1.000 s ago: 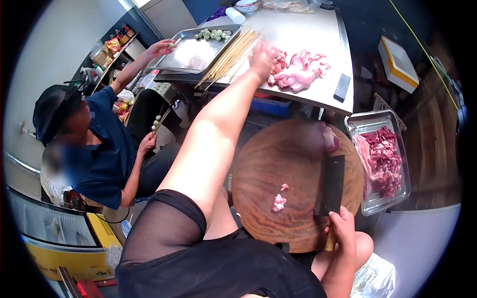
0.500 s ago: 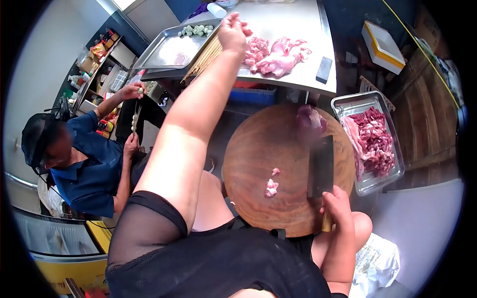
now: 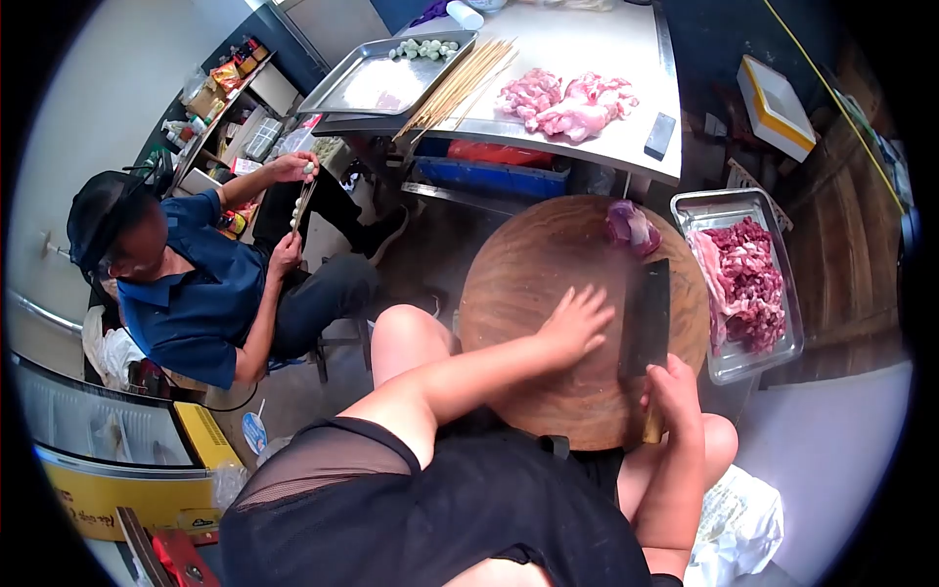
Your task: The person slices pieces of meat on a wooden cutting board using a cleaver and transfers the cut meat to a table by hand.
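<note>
My left hand [image 3: 579, 328] is low over the round wooden chopping block [image 3: 514, 264], its fingers spread. The small pale meat scraps seen there before are hidden, so I cannot tell whether it touches them. My right hand [image 3: 673, 391] grips the handle of a cleaver [image 3: 646, 318], whose broad dark blade stretches away across the block's right side. Beyond the blade tip, a dark red chunk of meat [image 3: 633, 230] lies near the block's far edge. A metal tray [image 3: 732, 375] right of the block holds chopped red meat [image 3: 755, 284] and a paler slab.
Past the block is a metal table [image 3: 626, 157] with pale pink meat [image 3: 577, 106], wooden skewers [image 3: 460, 86], a tray [image 3: 342, 98] with small greenish-white round items, and a phone-like dark object [image 3: 659, 136]. At left, a seated person [image 3: 186, 284] holds skewers threaded with round items.
My left hand has come back from above the far table down to the block, fingers spread. My right hand still holds the cleaver. The view has shifted slightly.
</note>
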